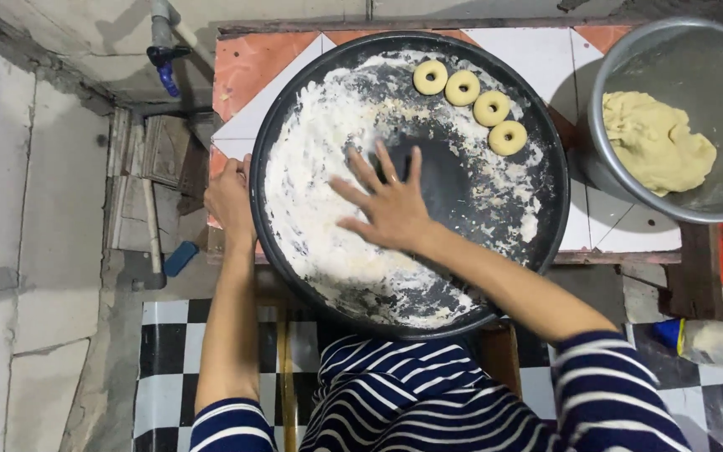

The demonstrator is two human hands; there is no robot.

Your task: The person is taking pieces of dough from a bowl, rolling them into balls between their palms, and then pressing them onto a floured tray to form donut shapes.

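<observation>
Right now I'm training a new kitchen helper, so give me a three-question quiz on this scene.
1. How many ring-shaped pieces of pale dough lie on the round black floured tray?
2. True or false: the right hand lies flat with fingers spread on the tray's floured surface.
3. What does the left hand touch? A) the grey metal bowl holding a lump of dough; B) the tray's left rim; C) a dough ring.

Key: 1. four; 2. true; 3. B.
</observation>
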